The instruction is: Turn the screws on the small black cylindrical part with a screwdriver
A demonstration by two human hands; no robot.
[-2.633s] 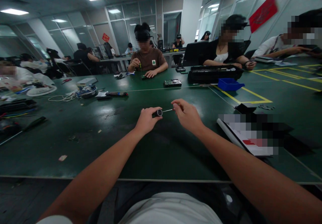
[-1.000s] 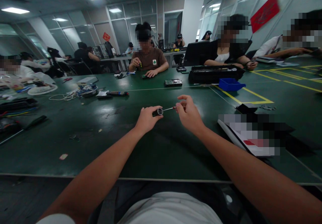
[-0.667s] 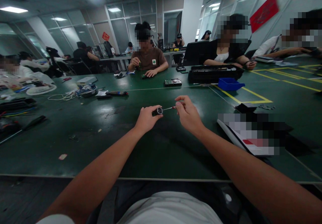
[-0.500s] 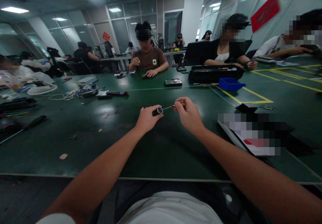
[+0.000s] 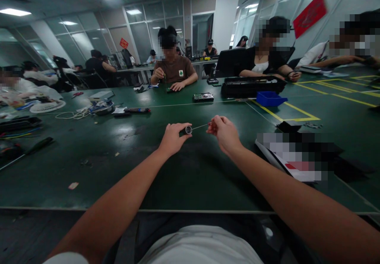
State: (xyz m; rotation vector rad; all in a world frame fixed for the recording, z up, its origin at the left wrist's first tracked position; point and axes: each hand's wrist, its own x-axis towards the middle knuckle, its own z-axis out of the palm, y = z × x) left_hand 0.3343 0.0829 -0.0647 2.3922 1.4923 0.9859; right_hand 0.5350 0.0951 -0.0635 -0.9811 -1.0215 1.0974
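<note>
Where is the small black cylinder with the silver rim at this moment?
In the head view, the black cylinder is near the centre, held in the left hand, left of the thin screwdriver in the right hand.

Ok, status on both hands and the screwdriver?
Left hand gripping dark cylinder. Right hand holding screwdriver, tip at cylinder's rim, contact unclear. Hard drive and blue bin beyond, apart from both hands.

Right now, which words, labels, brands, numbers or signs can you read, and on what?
None legible.
Large red wall banner: marks too blurred.
Small red diamond sign: too small.
Papers at right: pixelated.
Brown T-shirt: green motif on white, no readable letters.
Hard drive: too small.
Dark cylinder, screwdriver: nothing readable.
</note>
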